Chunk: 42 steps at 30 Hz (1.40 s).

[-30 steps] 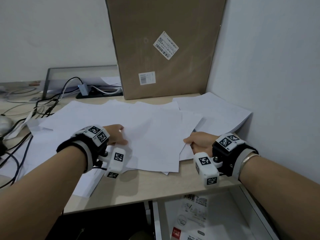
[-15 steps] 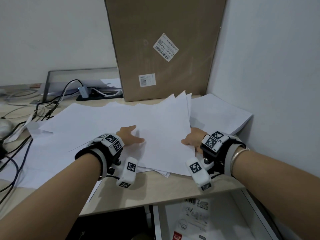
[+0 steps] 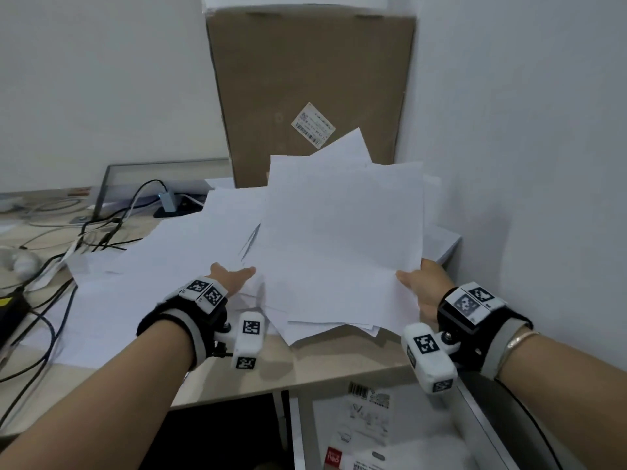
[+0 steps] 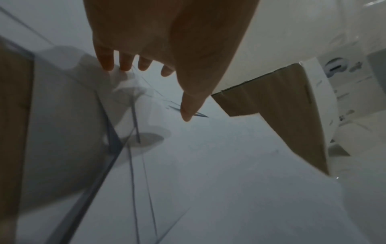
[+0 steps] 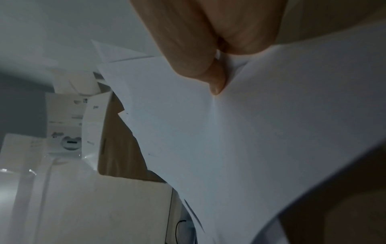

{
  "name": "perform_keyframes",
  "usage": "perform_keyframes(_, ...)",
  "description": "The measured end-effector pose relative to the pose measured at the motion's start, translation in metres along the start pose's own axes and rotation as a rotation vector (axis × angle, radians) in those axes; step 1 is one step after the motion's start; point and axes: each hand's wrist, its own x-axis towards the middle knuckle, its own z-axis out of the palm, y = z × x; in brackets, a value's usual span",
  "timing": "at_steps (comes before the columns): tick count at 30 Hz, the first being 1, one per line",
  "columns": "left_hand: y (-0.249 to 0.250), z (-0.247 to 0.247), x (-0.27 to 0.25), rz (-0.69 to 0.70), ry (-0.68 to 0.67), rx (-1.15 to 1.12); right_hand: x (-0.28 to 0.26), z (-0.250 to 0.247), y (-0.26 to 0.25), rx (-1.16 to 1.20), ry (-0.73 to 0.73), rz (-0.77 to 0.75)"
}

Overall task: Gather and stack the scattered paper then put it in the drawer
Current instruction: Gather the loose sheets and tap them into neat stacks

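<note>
The right hand (image 3: 424, 286) is pinching the right edge of a loose bundle of sheets (image 3: 342, 245), tilting it up off the desk (image 3: 305, 368), likely to square it. The left hand (image 3: 230, 278), fingers straight, is reaching beneath the bundle's left side. More paper (image 3: 135, 266) is lying at nine o'clock; the open drawer (image 3: 475, 418) is waiting at five o'clock.

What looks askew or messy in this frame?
The sheets pinched by the right hand are fanned, with corners sticking out at different angles. More paper lies scattered on the desk. The left hand holds nothing.
</note>
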Motion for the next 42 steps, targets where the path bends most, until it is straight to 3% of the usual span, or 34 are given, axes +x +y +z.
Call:
perform_keyframes(3,0.001,0.007,-0.009,-0.032,-0.053,-0.180,0.006,-0.017,0.020,0.023,0.023,0.021)
perform_keyframes(7,0.004,0.019,-0.022,0.000,-0.222,-0.357,-0.011,-0.032,0.031,0.143,0.063,0.039)
perform_keyframes(11,0.012,0.022,-0.030,0.123,-0.206,-0.323,-0.023,-0.047,0.034,0.224,0.115,0.039)
perform_keyframes(15,0.026,0.012,-0.049,0.199,-0.200,-0.560,-0.027,-0.064,0.034,0.231,0.162,0.026)
perform_keyframes(23,0.068,-0.026,-0.081,0.487,-0.197,-0.837,-0.021,-0.065,-0.024,0.241,0.089,-0.248)
perform_keyframes(31,0.049,-0.020,-0.082,0.480,-0.299,-0.814,-0.018,-0.031,-0.020,0.313,-0.203,-0.145)
perform_keyframes(38,0.060,-0.020,-0.067,0.460,-0.270,-0.785,0.002,-0.013,-0.030,0.280,-0.156,-0.182)
perform_keyframes(42,0.079,-0.019,-0.063,0.441,-0.148,-0.839,0.007,-0.009,-0.050,0.209,-0.064,-0.224)
